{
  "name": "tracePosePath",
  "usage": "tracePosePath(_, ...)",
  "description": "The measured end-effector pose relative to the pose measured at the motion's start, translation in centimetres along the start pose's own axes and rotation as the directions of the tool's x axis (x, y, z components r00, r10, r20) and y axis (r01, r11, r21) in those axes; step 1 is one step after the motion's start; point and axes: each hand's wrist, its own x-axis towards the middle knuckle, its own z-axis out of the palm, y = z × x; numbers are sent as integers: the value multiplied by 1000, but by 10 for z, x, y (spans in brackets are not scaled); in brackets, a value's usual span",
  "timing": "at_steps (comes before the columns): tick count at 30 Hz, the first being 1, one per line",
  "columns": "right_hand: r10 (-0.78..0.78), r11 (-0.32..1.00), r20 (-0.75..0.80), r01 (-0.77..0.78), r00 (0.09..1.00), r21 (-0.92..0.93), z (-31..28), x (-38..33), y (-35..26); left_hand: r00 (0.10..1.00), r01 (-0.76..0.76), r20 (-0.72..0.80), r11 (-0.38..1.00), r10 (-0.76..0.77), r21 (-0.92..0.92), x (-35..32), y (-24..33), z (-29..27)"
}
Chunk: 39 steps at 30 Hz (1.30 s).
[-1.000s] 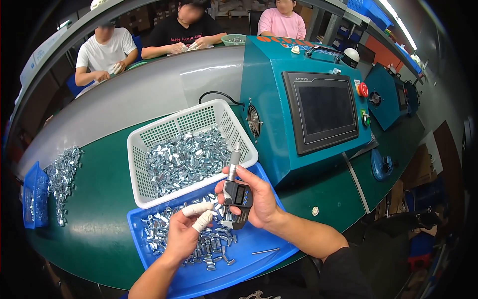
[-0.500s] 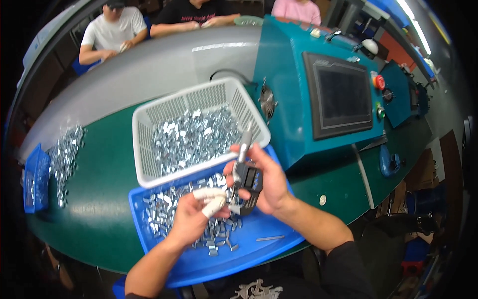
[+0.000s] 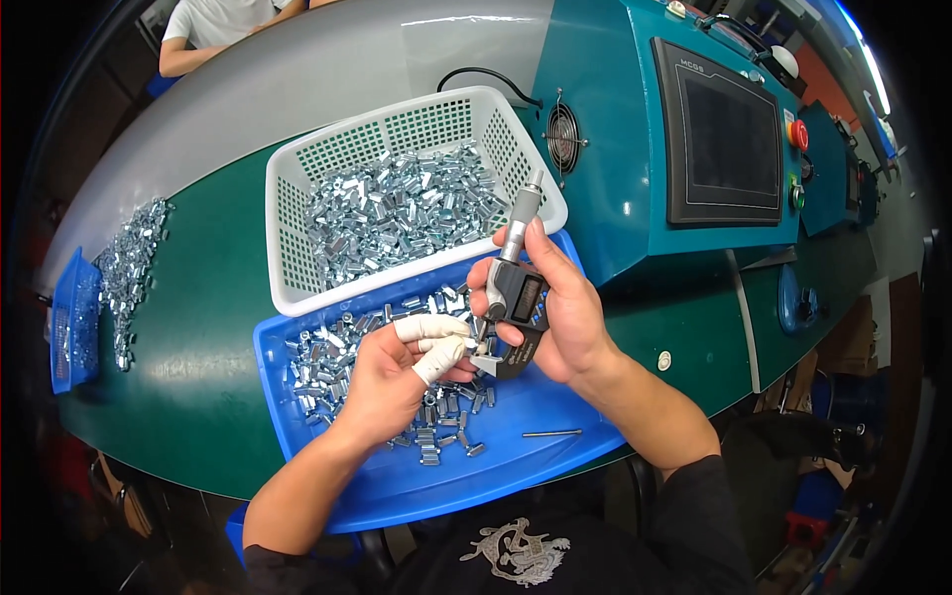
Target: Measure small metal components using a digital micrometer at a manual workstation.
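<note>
My right hand grips a digital micrometer upright, its thimble pointing up over the basket rim. My left hand, with white tape on two fingertips, pinches a small silver metal part at the micrometer's jaws. Both hands hover over a blue tray strewn with several small silver parts. Behind it stands a white mesh basket filled with the same silver parts.
A thin metal pin lies on the tray's right side. A teal machine with a dark screen stands at the right. More silver parts and a small blue bin lie at the left. A person in a white shirt sits across the grey belt.
The view has tilted down and closer to the hands. Both hands stay together at the micrometer, with the left fingers now at its jaws.
</note>
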Motion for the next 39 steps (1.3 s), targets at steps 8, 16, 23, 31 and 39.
tracePosePath(8,-22,1000,15,22,1000,-6,0,0,-1,999,-33,-24,999,34,26,1,-4,2)
tracePosePath(16,-17,1000,-7,17,1000,-26,2,0,-2,988,-143,-40,982,149,121,0,-8,2)
tracePosePath(23,-27,999,-18,27,999,-39,5,-1,-1,988,-147,-38,983,152,113,-2,-8,1)
tracePosePath(31,-26,999,-16,25,1000,-36,3,-5,-1,986,-157,-24,975,162,156,-5,-9,4)
tracePosePath(39,-14,1000,-25,14,1000,-15,4,1,-5,988,-146,-21,977,151,159,0,-1,1)
